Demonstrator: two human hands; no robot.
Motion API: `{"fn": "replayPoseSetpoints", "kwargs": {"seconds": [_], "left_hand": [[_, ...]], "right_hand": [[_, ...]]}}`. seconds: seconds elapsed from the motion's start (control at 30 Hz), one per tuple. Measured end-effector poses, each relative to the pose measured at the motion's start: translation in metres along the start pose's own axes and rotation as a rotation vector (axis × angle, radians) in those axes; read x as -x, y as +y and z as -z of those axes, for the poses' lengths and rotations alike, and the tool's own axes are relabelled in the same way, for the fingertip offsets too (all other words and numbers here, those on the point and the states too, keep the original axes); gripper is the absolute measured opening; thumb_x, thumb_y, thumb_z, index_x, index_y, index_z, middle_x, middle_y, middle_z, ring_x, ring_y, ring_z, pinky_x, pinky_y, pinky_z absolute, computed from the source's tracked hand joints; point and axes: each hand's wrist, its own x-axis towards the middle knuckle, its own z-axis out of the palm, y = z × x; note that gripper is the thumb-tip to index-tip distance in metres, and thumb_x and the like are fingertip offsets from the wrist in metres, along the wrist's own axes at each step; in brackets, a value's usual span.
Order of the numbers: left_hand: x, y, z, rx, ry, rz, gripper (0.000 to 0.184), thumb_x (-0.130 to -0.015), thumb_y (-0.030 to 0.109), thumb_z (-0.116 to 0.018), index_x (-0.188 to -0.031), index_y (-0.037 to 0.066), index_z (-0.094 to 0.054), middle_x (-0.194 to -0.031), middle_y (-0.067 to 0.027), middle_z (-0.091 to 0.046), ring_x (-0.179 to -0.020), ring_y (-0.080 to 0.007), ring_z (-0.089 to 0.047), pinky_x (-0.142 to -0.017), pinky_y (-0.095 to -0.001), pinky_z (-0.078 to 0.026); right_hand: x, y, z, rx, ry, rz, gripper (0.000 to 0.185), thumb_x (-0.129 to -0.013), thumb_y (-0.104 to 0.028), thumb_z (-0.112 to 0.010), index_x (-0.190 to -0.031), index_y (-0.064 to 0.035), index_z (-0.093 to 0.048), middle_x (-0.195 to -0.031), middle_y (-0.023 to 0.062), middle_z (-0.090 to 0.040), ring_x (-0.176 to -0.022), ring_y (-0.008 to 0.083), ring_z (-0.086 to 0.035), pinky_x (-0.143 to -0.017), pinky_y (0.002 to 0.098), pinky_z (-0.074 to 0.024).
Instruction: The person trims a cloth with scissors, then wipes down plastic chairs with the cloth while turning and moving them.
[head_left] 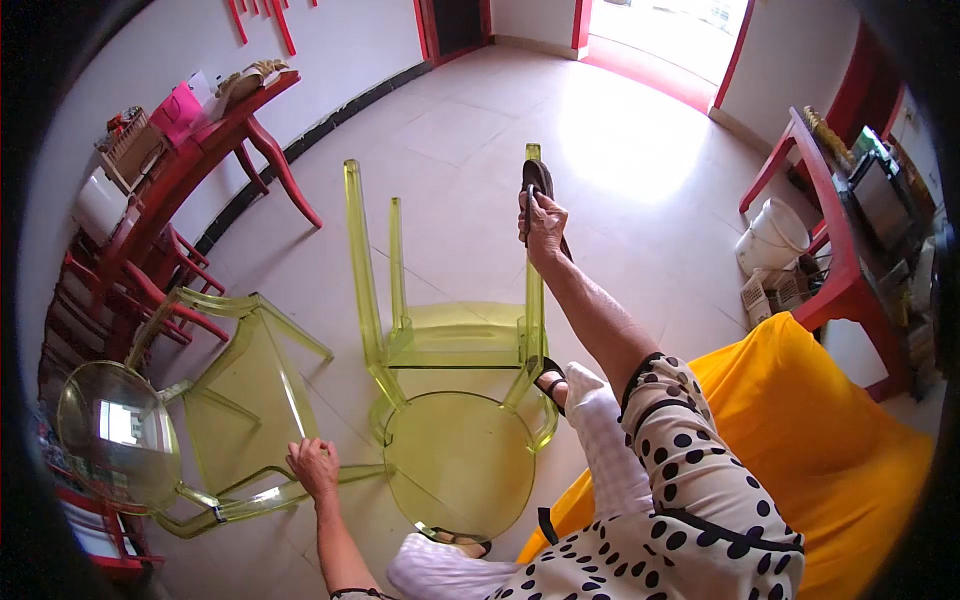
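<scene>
My right hand [545, 222] grips a dark shoe [537, 178], which is up against the top of one leg of a clear yellow-green plastic chair [455, 335]. This chair lies tipped over in front of me, legs pointing away and its round back [460, 455] toward my feet. To the left, a second chair [245, 385] of the same kind lies on its side. My left hand [315, 466] is over that chair's near edge with fingers curled; what lies under the fingers is hidden.
A red table [215, 140] with a pink bag [178, 112] stands at the left wall. On the right are another red table [845, 250], a white bucket [772, 236] and a yellow cloth [800, 430]. A bright doorway [665, 40] is at the back.
</scene>
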Motion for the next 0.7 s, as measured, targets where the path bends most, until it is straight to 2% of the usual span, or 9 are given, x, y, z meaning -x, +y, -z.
{"fn": "replayPoseSetpoints", "kwargs": {"seconds": [0.03,0.07,0.17,0.23,0.3,0.4,0.7], "left_hand": [[0.0,0.0,0.0,0.004,-0.001,-0.001,0.012,-0.07,0.023,-0.067,-0.069,0.011,-0.063,-0.08,-0.0048,-0.059,-0.09,-0.0259,-0.05,-0.077,-0.0405,-0.038],[0.001,0.0,0.001,-0.004,0.001,-0.001,0.012,-0.07,0.023,-0.067,-0.069,0.011,-0.063,-0.08,-0.0048,-0.059,-0.09,-0.0258,-0.05,-0.077,-0.0404,-0.039],[-0.002,-0.001,-0.001,-0.013,0.005,-0.004,0.011,-0.071,0.022,-0.066,-0.07,0.012,-0.063,-0.08,-0.0048,-0.06,-0.09,-0.0255,-0.051,-0.077,-0.0401,-0.039],[-0.001,0.002,0.002,-0.012,0.001,-0.004,0.011,-0.071,0.022,-0.065,-0.07,0.012,-0.064,-0.08,-0.0046,-0.06,-0.09,-0.0254,-0.051,-0.077,-0.04,-0.039],[0.001,0.0,-0.006,-0.003,-0.003,-0.006,0.011,-0.07,0.022,-0.065,-0.069,0.012,-0.064,-0.081,-0.0046,-0.06,-0.09,-0.0253,-0.051,-0.077,-0.0399,-0.039],[0.0,-0.006,-0.008,-0.003,0.006,0.005,0.011,-0.07,0.022,-0.065,-0.069,0.011,-0.064,-0.082,-0.0046,-0.06,-0.09,-0.0253,-0.051,-0.078,-0.0397,-0.039],[-0.001,0.0,-0.005,0.002,0.017,0.005,0.011,-0.069,0.021,-0.065,-0.067,0.011,-0.061,-0.08,-0.005,-0.06,-0.089,-0.0257,-0.05,-0.076,-0.0402,-0.039]], "right_hand": [[-0.003,0.001,0.003,0.018,0.003,0.0,0.013,-0.087,-0.017,-0.06,-0.079,-0.0073,-0.061,-0.048,-0.0051,-0.042,-0.035,0.0056,-0.039,-0.03,0.023,-0.0285],[-0.001,-0.004,0.008,0.044,-0.015,-0.043,0.015,-0.088,-0.025,-0.061,-0.083,-0.0115,-0.061,-0.054,-0.0058,-0.047,-0.039,0.0028,-0.043,-0.033,0.0186,-0.0326],[0.003,-0.009,0.014,-0.012,0.005,-0.139,0.012,-0.086,-0.02,-0.061,-0.088,-0.0078,-0.064,-0.05,-0.005,-0.041,-0.035,0.0061,-0.04,-0.03,0.0226,-0.0296],[0.01,0.003,0.023,0.041,-0.01,-0.109,0.015,-0.085,-0.021,-0.063,-0.093,-0.0077,-0.063,-0.054,-0.0043,-0.044,-0.036,0.0051,-0.04,-0.029,0.0228,-0.0299],[0.017,0.001,0.023,-0.045,-0.026,-0.121,0.015,-0.086,-0.022,-0.063,-0.094,-0.0083,-0.063,-0.055,-0.0044,-0.044,-0.036,0.0051,-0.04,-0.029,0.0227,-0.0301],[0.018,-0.005,0.022,-0.201,-0.079,-0.225,0.013,-0.087,-0.021,-0.062,-0.093,-0.0099,-0.062,-0.057,-0.0025,-0.047,-0.036,0.0069,-0.041,-0.029,0.0223,-0.0306],[0.031,-0.017,0.032,-0.153,-0.049,-0.351,0.015,-0.085,-0.024,-0.064,-0.087,-0.0106,-0.059,-0.06,0.0003,-0.051,-0.036,0.0074,-0.042,-0.031,0.0221,-0.0318]]}}
